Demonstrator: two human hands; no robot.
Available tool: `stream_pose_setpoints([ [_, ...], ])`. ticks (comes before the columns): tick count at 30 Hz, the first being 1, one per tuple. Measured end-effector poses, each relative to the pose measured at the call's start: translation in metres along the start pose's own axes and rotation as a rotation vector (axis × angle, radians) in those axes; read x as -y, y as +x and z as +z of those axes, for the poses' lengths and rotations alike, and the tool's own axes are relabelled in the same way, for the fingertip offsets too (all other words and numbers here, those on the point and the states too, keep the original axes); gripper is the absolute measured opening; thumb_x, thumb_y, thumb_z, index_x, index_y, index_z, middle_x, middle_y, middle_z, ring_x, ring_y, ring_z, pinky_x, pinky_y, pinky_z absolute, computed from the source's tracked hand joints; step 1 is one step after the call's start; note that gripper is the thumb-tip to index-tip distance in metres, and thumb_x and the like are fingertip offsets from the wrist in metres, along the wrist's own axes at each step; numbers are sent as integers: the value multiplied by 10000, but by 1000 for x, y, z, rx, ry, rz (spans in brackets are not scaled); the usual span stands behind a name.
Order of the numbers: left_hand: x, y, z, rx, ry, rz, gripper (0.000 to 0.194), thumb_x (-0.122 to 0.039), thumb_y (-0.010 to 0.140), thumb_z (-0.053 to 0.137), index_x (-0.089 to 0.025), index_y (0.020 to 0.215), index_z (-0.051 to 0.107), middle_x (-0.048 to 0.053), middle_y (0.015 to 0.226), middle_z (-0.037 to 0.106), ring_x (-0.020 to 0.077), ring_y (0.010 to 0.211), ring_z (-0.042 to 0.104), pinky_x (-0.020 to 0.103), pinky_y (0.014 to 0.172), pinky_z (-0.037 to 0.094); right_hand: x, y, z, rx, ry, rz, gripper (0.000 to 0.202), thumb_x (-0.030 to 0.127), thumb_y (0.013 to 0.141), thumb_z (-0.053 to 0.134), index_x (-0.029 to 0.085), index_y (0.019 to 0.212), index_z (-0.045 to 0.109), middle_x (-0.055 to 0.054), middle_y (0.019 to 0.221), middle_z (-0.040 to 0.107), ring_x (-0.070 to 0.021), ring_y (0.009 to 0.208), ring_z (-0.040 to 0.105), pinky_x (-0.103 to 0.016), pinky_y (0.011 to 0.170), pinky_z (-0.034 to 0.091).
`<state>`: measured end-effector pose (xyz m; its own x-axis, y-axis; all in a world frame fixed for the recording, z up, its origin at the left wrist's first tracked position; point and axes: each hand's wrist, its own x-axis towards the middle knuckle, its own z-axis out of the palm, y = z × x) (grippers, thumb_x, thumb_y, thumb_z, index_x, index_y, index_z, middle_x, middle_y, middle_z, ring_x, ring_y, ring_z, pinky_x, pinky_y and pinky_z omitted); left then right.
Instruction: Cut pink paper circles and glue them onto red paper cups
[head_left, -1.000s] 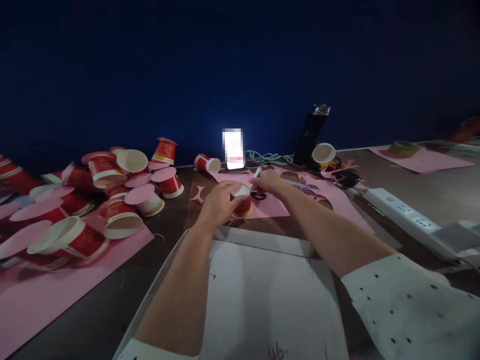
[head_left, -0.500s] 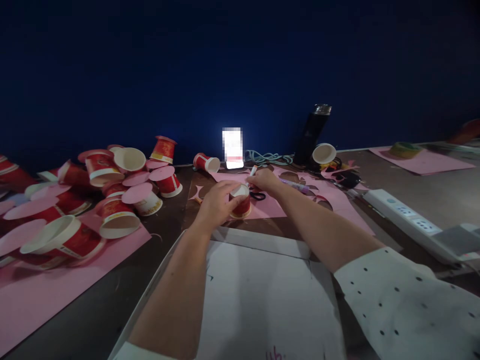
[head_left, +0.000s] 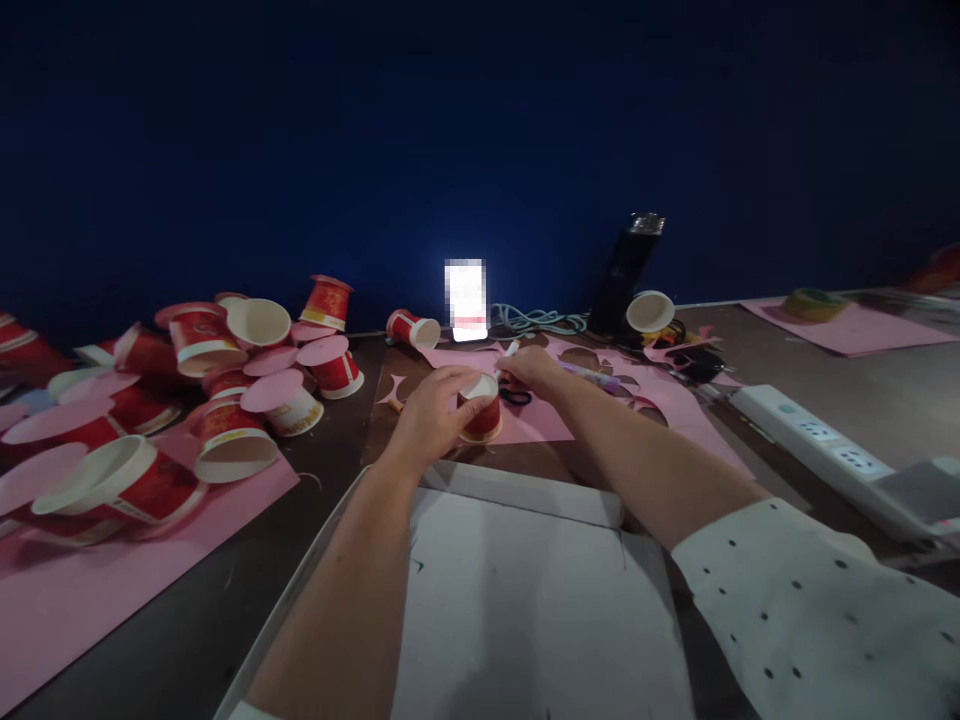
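Observation:
My left hand (head_left: 435,412) is wrapped round a red paper cup (head_left: 482,418) that stands on the pink paper, with its whitish end up. My right hand (head_left: 531,368) is closed in a pinch on a slim white marker-like stick (head_left: 512,349), just beyond the cup's right side. Its lower end is hidden by my fingers, so I cannot tell whether it touches the cup. Black scissor handles (head_left: 516,397) lie on the paper just right of the cup. A purple pen (head_left: 592,376) lies beside my right wrist.
Several red paper cups (head_left: 236,437), many with pink paper discs, crowd the left side. A lit phone (head_left: 466,298) leans at the back near a dark flask (head_left: 624,270). Cut pink paper (head_left: 667,390) and a power strip (head_left: 810,430) lie right. A white box (head_left: 517,590) is in front.
My right hand and the white stick have shifted slightly down towards the cup. My left hand keeps its hold on the cup. The view has tilted a little.

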<state>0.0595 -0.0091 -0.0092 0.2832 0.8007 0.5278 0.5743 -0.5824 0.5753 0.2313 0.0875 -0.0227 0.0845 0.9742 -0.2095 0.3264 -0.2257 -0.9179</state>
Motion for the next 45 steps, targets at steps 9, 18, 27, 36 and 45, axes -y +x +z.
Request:
stream_pose_setpoints([
  [9, -1, -1, -1, 3, -1, -5, 326, -394, 829, 571, -218, 1094, 645, 59, 1145, 624, 192, 1078, 558, 355, 946, 437, -3, -1, 0, 0, 19, 24, 160, 138, 654, 648, 142, 555, 523, 19, 445, 516, -81, 361, 472, -199, 404, 461],
  [18, -1, 0, -1, 16, 19, 3, 329, -400, 834, 564, -220, 1096, 646, 63, 1142, 626, 196, 1083, 557, 363, 952, 432, -4, 1, 0, -8, 20, 30, 164, 149, 673, 640, 149, 561, 519, 7, 457, 534, -100, 384, 509, -200, 397, 455],
  [27, -1, 0, -1, 4, 12, 9, 320, -382, 825, 580, -218, 1091, 648, 61, 1140, 631, 192, 1072, 563, 357, 948, 435, -5, -3, -2, -4, 31, 0, 196, 136, 685, 646, 143, 544, 510, 14, 440, 511, -81, 351, 474, -190, 379, 431],
  [36, -1, 0, -2, 14, 9, -5, 331, -400, 827, 574, -210, 1089, 647, 66, 1148, 626, 193, 1077, 558, 353, 941, 439, -4, -7, -2, -11, 57, 3, 224, 142, 729, 619, 154, 545, 492, 19, 463, 513, -71, 361, 470, -190, 400, 438],
  [45, 0, 0, -1, 17, 15, -4, 323, -386, 825, 579, -217, 1093, 644, 64, 1148, 626, 200, 1074, 561, 371, 946, 436, -6, -13, -5, 27, 51, -30, 249, 153, 732, 623, 167, 525, 485, 8, 447, 512, -90, 371, 476, -192, 388, 405],
])
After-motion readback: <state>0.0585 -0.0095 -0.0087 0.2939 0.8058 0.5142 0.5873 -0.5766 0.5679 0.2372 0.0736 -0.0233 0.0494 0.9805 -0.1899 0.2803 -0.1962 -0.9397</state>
